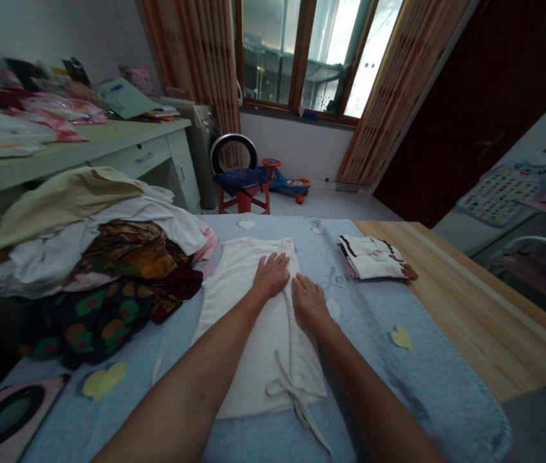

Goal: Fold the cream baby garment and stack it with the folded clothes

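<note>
A light blue blanket point(373, 360) covers most of the wooden table point(470, 289). A heap of mixed clothes point(123, 199) occupies the left side. The white garment point(265, 360) lies spread at centre, between the heap and a folded stack point(373, 257) at right. The left hand point(271, 276) rests flat on the garment, fingers extended; the right hand point(310, 302), near but apart, lies open along its right edge. A tied cord point(286, 386) sits at the near end.

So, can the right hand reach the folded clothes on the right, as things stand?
Probably yes: the right hand rests on the white garment, and only blue blanket seems to lie between that hand and the folded clothes.
</note>
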Action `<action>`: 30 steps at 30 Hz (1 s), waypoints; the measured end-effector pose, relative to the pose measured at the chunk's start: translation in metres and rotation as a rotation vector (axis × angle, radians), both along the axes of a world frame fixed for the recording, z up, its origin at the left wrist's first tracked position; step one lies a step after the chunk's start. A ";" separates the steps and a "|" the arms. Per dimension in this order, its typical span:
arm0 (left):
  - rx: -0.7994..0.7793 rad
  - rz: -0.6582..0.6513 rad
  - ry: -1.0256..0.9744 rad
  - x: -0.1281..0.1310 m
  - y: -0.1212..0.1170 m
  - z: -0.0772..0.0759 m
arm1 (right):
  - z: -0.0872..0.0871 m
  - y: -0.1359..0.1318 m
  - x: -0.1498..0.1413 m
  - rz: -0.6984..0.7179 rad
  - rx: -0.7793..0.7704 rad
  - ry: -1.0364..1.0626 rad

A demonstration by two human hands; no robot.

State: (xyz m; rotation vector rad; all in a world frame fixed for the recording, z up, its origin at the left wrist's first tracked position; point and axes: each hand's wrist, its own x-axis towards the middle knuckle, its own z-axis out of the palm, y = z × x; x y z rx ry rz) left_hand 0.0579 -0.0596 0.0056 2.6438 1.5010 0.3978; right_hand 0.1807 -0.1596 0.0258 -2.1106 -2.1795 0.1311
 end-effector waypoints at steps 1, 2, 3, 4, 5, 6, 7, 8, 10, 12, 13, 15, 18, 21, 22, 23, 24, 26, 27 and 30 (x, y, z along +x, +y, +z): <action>0.000 0.002 -0.003 0.000 0.000 0.001 | -0.002 -0.002 -0.001 -0.005 0.021 0.006; 0.000 0.002 -0.009 0.000 0.000 0.002 | -0.003 -0.003 -0.001 -0.007 0.045 0.012; 0.000 0.004 -0.019 0.000 -0.002 0.004 | -0.005 -0.004 -0.002 -0.006 0.067 0.019; 0.004 0.004 -0.034 0.000 -0.004 0.006 | -0.007 -0.005 -0.002 -0.003 0.083 0.025; 0.011 -0.001 -0.053 -0.001 -0.008 0.007 | -0.008 -0.005 -0.002 -0.001 0.094 0.029; 0.021 -0.012 -0.075 -0.002 -0.014 0.009 | -0.008 -0.006 -0.002 -0.001 0.102 0.032; 0.032 -0.032 -0.097 -0.003 -0.020 0.010 | -0.009 -0.006 -0.002 -0.002 0.114 0.034; 0.040 -0.061 -0.118 -0.004 -0.028 0.010 | -0.009 -0.006 -0.001 -0.002 0.131 0.038; 0.042 -0.127 -0.143 -0.007 -0.045 0.011 | -0.009 -0.007 0.000 0.004 0.171 0.052; 0.011 -0.160 -0.143 -0.011 -0.061 0.010 | -0.008 -0.008 0.000 0.007 0.203 0.070; -0.008 -0.165 -0.139 -0.012 -0.067 0.009 | -0.007 -0.008 0.000 0.008 0.214 0.076; -0.028 -0.166 -0.130 -0.015 -0.076 0.008 | -0.006 -0.010 0.000 0.006 0.226 0.079; -0.012 -0.170 -0.113 -0.016 -0.080 0.006 | -0.003 -0.016 -0.001 0.004 0.222 0.062; 0.001 -0.169 -0.082 -0.016 -0.080 0.006 | -0.001 -0.028 -0.001 0.034 0.182 0.022; -0.001 -0.166 -0.071 -0.015 -0.080 0.006 | -0.001 -0.033 0.000 0.048 0.169 0.010; -0.004 -0.161 -0.061 -0.014 -0.081 0.007 | -0.001 -0.038 0.001 0.061 0.157 0.000; -0.004 -0.153 -0.052 -0.014 -0.083 0.008 | 0.000 -0.043 0.002 0.072 0.147 -0.005; 0.009 -0.140 -0.040 -0.012 -0.088 0.013 | 0.000 -0.052 0.005 0.089 0.128 0.001; 0.019 -0.143 -0.041 -0.011 -0.092 0.015 | 0.000 -0.055 0.007 0.095 0.117 0.010; 0.002 -0.199 -0.071 -0.010 -0.109 0.021 | 0.000 -0.065 0.010 0.101 0.091 0.048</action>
